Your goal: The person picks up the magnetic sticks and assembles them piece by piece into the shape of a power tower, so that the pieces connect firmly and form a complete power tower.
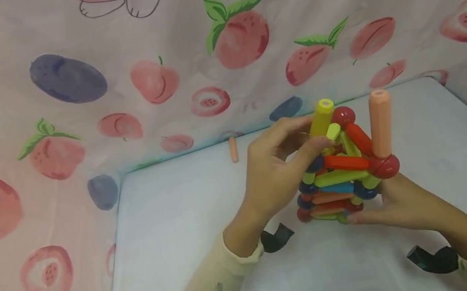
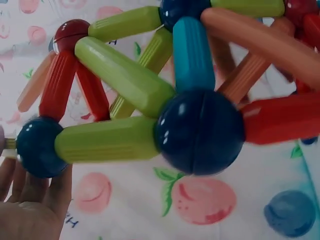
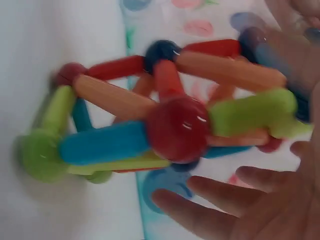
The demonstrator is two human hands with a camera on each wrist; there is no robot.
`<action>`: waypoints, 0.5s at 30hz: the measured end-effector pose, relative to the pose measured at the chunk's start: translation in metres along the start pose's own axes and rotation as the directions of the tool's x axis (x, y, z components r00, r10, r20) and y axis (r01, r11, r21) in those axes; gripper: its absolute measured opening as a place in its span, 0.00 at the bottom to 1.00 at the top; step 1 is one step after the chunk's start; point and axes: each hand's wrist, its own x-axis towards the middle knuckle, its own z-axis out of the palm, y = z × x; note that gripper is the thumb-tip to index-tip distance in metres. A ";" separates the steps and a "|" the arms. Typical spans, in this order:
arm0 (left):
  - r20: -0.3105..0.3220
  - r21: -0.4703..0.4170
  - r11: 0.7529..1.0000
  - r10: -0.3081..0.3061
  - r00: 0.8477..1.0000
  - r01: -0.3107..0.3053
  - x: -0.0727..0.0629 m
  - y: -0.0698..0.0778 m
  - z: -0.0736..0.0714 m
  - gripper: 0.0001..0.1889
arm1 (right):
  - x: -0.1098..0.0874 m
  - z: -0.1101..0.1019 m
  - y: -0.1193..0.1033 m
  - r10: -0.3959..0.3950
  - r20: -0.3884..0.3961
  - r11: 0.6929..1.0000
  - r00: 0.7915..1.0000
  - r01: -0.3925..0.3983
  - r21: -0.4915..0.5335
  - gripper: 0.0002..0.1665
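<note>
A tower of magnetic rods and balls (image 1: 340, 163) stands on the white table, in red, blue, green, yellow and orange. At its upper left my left hand (image 1: 275, 172) pinches an upright yellow rod (image 1: 322, 117) between thumb and fingers. The left wrist view shows that hand (image 2: 37, 210) behind a dark blue ball (image 2: 40, 147); its fingertips are partly hidden. Low on the tower's right side is my right hand (image 1: 415, 205), thumb toward the base. In the right wrist view its fingers (image 3: 215, 215) are extended beside the rods, not curled round them.
An upright peach-coloured rod (image 1: 382, 123) rises from a red ball (image 1: 384, 166) at the tower's top right. A loose peach-coloured rod (image 1: 233, 149) lies near the table's back edge. Behind hangs a fruit-print cloth (image 1: 178, 36). Black wrist mounts (image 1: 433, 259) protrude by both wrists.
</note>
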 end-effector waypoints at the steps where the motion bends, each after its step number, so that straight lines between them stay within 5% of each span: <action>1: 0.015 0.001 1.000 0.002 1.000 -0.002 -0.001 0.002 0.000 0.17 | 0.003 0.003 -0.001 -0.007 -0.011 1.000 1.000 0.007 0.006 0.59; 6: 0.062 -0.032 0.999 -0.021 0.998 0.023 -0.007 0.008 0.001 0.21 | 0.016 0.001 0.006 -0.058 -0.064 0.998 0.996 0.057 -0.019 0.54; 10: 0.092 -0.073 0.995 -0.066 0.994 0.073 -0.017 0.003 0.000 0.23 | 0.025 -0.012 0.022 -0.021 -0.102 0.992 0.995 0.008 -0.124 0.44; 13: 0.018 0.016 0.991 -0.133 0.991 0.132 -0.022 -0.020 -0.012 0.17 | 0.037 -0.020 0.033 0.068 -0.089 0.991 0.994 -0.077 -0.111 0.39; 15: -0.080 0.168 0.958 -0.220 0.972 0.230 -0.021 -0.050 -0.028 0.13 | 0.046 -0.024 0.040 0.121 -0.064 0.989 0.991 -0.126 -0.078 0.37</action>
